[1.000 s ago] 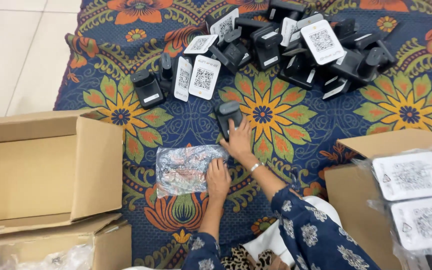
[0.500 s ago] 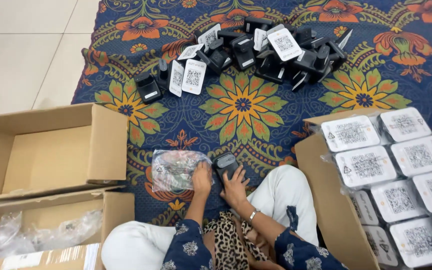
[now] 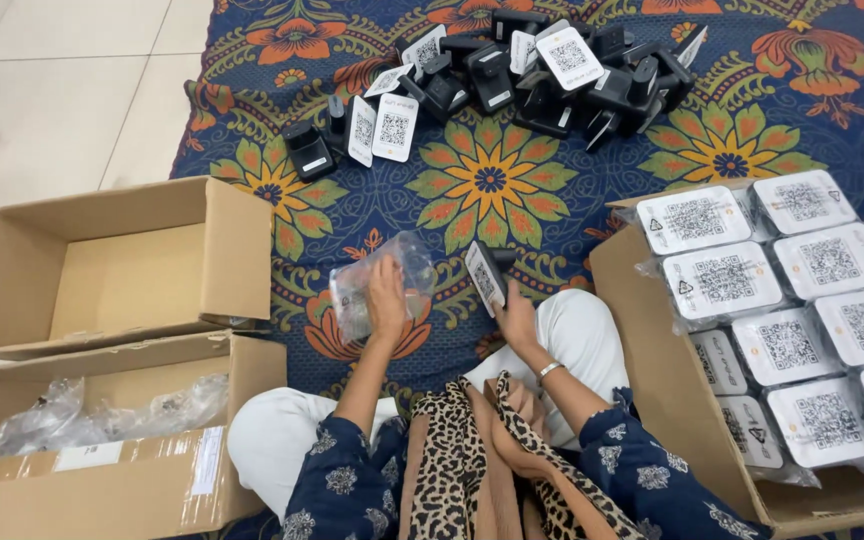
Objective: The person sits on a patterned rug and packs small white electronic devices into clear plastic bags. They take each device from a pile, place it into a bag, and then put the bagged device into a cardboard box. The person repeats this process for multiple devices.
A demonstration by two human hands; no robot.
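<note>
Fingers of left hand (image 3: 387, 300) grasp plastic bag (image 3: 377, 285), right hand (image 3: 515, 318) black device (image 3: 489, 275), between boxes.

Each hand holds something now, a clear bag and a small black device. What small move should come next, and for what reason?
Probably bring the black device in the right hand to the mouth of the clear plastic bag held by the left hand. The two sit side by side, close but apart, and the box on the right holds similar items already bagged.
</note>
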